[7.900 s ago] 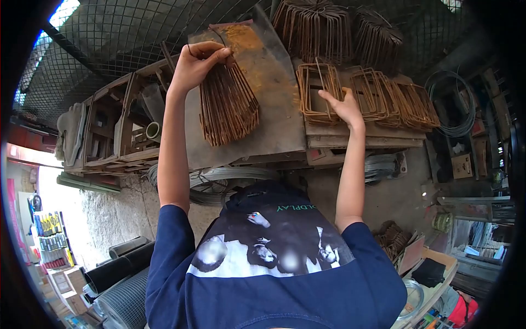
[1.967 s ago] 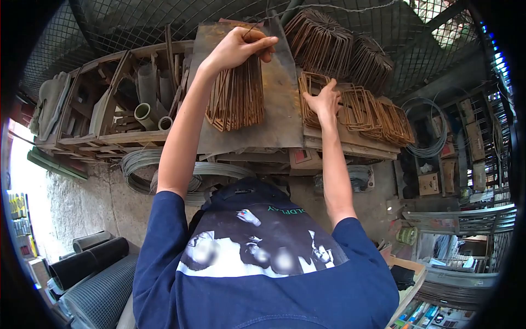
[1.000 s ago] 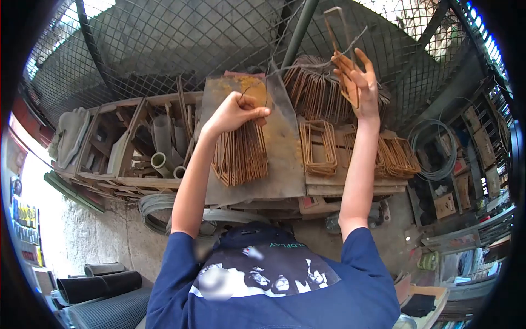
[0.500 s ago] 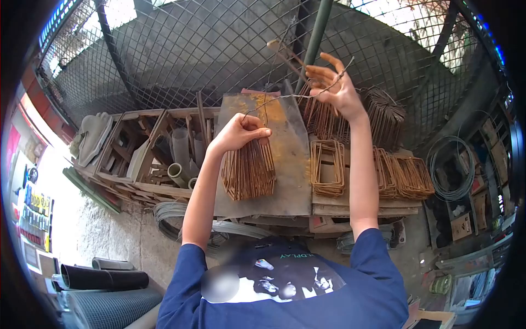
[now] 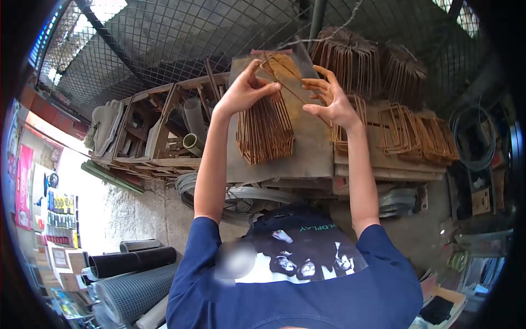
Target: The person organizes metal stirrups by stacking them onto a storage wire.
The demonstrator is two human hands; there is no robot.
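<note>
A bundle of thin rusty bent rods (image 5: 266, 131) hangs over a stained metal sheet (image 5: 312, 156). My left hand (image 5: 246, 92) is at the top of the bundle, its thumb and fingers closed on a single rusty rod frame (image 5: 291, 94) that slants down to the right. My right hand (image 5: 334, 103) is beside that frame, fingers spread and curved, with no clear grip on it. A twisted wire (image 5: 323, 40) crosses above both hands. Where the bundle hangs from is partly hidden by my left hand.
More rusty frames hang (image 5: 348, 60) at the back right and lie on the planks (image 5: 400, 129). Wooden crates with pipes (image 5: 192, 143) stand at the left. Wire coils (image 5: 189, 189) lie below the sheet; another coil (image 5: 474, 137) hangs far right. Mesh rolls (image 5: 137, 288) lie lower left.
The view has tilted down and left. My right hand has come lower and away from the twisted wire. The single rod frame, earlier beyond my right hand, now lies between both hands.
</note>
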